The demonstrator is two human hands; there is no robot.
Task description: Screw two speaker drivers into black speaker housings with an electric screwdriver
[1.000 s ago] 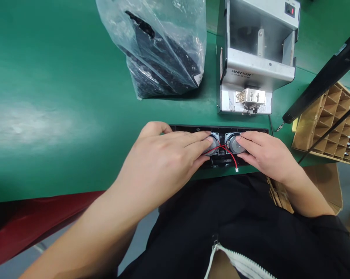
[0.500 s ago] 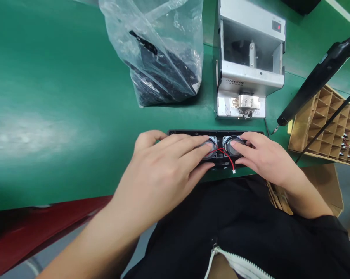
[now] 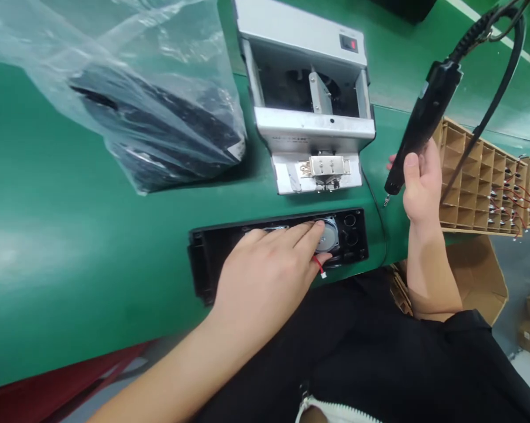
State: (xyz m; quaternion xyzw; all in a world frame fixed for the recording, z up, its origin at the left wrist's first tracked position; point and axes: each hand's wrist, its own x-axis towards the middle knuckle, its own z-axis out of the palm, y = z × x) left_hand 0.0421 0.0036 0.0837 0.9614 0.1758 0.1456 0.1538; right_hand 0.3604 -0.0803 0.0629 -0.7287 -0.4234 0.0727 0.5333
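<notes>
My left hand (image 3: pixel 271 264) lies over a long black speaker housing (image 3: pixel 212 247), fingers stretched out across the middle of it. Its fingertips rest on a round speaker (image 3: pixel 328 236) with a metal frame; a second speaker is mostly covered by the hand. A red wire (image 3: pixel 318 264) with a small white plug comes out beside my thumb. Off to the right, my right hand (image 3: pixel 421 182) is wrapped round the lower body of a black electric screwdriver (image 3: pixel 419 126), which hangs tilted from a cable. Its bit (image 3: pixel 386 201) points down, to the right of the housing and apart from it.
Behind the housing stands a silver machine (image 3: pixel 313 123) with a lit red switch. A clear plastic bag (image 3: pixel 172 129) of black parts lies at the back left. At the right is a cardboard divider box (image 3: pixel 472 182) holding wired parts. Everything sits on a green tabletop (image 3: pixel 71 252).
My right hand has left the right-hand speaker and taken hold of the electric screwdriver. My left hand stays on the speakers. The view has shifted to the right.
</notes>
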